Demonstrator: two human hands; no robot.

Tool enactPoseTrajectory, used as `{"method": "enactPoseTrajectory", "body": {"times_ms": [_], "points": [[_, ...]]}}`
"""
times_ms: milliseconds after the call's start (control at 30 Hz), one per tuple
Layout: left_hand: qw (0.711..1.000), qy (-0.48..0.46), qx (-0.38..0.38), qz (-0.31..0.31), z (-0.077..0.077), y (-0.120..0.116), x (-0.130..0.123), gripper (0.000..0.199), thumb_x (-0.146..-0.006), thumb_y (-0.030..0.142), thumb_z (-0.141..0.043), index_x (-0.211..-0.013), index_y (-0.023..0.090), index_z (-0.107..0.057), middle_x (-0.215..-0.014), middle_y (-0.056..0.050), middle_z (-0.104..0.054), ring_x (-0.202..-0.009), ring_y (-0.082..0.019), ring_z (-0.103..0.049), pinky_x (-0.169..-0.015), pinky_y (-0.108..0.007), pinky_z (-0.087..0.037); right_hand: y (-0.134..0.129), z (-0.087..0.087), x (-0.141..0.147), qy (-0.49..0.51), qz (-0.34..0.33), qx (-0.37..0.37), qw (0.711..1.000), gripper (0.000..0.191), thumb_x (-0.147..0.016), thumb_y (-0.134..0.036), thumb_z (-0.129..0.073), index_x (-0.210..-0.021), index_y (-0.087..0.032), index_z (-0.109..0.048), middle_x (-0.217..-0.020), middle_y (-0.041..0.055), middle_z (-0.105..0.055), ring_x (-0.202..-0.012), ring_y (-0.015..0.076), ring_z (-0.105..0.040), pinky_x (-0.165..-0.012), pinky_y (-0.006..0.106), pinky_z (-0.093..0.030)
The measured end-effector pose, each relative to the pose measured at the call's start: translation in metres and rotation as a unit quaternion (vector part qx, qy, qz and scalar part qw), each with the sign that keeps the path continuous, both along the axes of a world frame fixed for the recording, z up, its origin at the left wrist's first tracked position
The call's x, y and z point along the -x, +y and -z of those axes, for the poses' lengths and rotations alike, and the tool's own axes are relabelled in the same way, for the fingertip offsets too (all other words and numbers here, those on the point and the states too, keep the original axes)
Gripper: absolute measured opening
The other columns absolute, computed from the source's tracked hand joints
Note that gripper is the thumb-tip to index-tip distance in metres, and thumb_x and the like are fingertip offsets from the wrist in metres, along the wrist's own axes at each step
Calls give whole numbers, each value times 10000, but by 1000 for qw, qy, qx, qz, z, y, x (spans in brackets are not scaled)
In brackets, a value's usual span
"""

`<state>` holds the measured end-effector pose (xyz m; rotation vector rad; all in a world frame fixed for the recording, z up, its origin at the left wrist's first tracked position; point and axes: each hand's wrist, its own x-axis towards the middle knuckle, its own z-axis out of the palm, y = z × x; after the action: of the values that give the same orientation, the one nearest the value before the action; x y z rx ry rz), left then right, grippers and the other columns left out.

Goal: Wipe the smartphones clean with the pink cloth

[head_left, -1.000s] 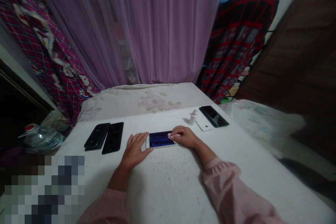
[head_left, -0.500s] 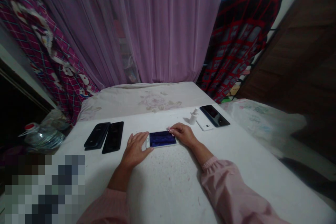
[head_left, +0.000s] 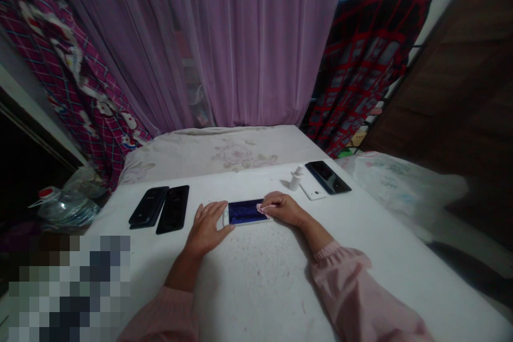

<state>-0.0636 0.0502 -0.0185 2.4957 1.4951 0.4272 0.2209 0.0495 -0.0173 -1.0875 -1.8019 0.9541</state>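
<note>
A white phone (head_left: pixel 245 212) lies sideways on the white table, its dark blue screen facing up. Around its left end, my left hand (head_left: pixel 207 227) rests with thumb and fingers spread, steadying the edges. My right hand (head_left: pixel 284 208) pinches a small pink cloth (head_left: pixel 262 208) against the right part of the screen. Beyond the right hand stands a small white spray bottle (head_left: pixel 296 178), upright.
Dark phones (head_left: pixel 173 209) (head_left: pixel 148 207) lie at the left of the table (head_left: pixel 256 288). A white phone (head_left: pixel 312 190) and a dark phone (head_left: pixel 329 177) lie at the right. A clear bottle with a red cap (head_left: pixel 66 208) is beyond the left edge.
My right hand has moved slightly down and right with the pink cloth, from the screen's upper right edge onto the screen. My left hand has stayed in place.
</note>
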Motion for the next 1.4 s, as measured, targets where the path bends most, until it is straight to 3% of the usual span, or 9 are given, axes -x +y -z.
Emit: {"method": "enactPoseTrajectory", "body": {"times_ms": [100, 267, 433, 533, 633, 733, 833, 1067, 1400], "points": [[1000, 3, 8, -2, -2, -1, -1, 600, -833, 422, -603, -1387, 246, -456, -1406, -57, -525, -1342, -273, -399, -1165, -517, -151, 3, 8, 8, 21, 67, 4, 998, 292, -787, -477, -668, -801, -193, -734, -816, 65, -720, -666, 157, -643, -621, 267, -505], [1000, 11, 18, -6, -5, -1, -2, 605, -836, 415, -600, -1392, 230, -449, -1419, -65, -512, -1355, -278, -382, -1165, -520, -146, 7, 15, 14, -12, 155, -33, 987, 232, -803, -423, -656, -822, -206, -735, -852, 65, -717, -770, 171, -660, -719, 286, -516], [1000, 4, 12, -8, -4, -2, -2, 589, -836, 426, -597, -1383, 260, -455, -1410, -54, -523, -1350, -279, -389, -1159, -546, -128, 4, 2, 5, 15, 17, 3, 1000, 318, -781, -501, -668, -750, -191, -731, -745, 52, -716, -635, 151, -634, -655, 287, -511], [1000, 2, 10, -8, -3, -2, -1, 589, -834, 431, -598, -1381, 263, -456, -1412, -55, -520, -1349, -280, -391, -1159, -546, -129, 0, -9, -3, -25, -68, -12, 997, 291, -795, -494, -671, -698, -227, -731, -685, 18, -714, -714, 157, -651, -899, 363, -462], [1000, -2, 7, -8, -1, -1, -1, 590, -831, 435, -600, -1380, 272, -458, -1410, -52, -522, -1350, -279, -389, -1159, -541, -131, -2, -13, -4, -41, -73, -16, 996, 277, -798, -506, -671, -701, -254, -734, -670, -5, -716, -734, 155, -652, -1018, 404, -376], [1000, -10, 1, -5, 1, 0, 0, 590, -829, 442, -601, -1381, 291, -455, -1405, -43, -527, -1348, -276, -390, -1158, -537, -136, -1, -8, 1, -11, -31, -10, 999, 307, -783, -515, -679, -705, -223, -738, -645, 18, -700, -655, 150, -632, -805, 330, -498], [1000, -10, 5, -3, 1, 0, 1, 595, -828, 445, -602, -1383, 285, -454, -1407, -47, -525, -1345, -276, -394, -1158, -538, -132, 2, 0, 9, 32, 9, 16, 999, 334, -771, -518, -676, -763, -190, -741, -709, 47, -712, -595, 143, -623, -586, 260, -503], [1000, -8, 6, -3, 1, 0, 1, 596, -828, 442, -607, -1381, 275, -460, -1404, -56, -528, -1340, -278, -402, -1156, -542, -136, 10, 10, 14, 8, 120, -15, 993, 213, -797, -401, -660, -792, -200, -731, -828, 64, -719, -733, 169, -661, -662, 272, -531], [1000, -4, -1, -8, 2, 0, 1, 589, -824, 464, -607, -1371, 291, -471, -1402, -43, -530, -1343, -285, -397, -1156, -530, -156, 6, 6, 25, 44, 49, 18, 998, 242, -777, -424, -680, -786, -185, -719, -817, 50, -694, -650, 137, -640, -600, 249, -522]]}}
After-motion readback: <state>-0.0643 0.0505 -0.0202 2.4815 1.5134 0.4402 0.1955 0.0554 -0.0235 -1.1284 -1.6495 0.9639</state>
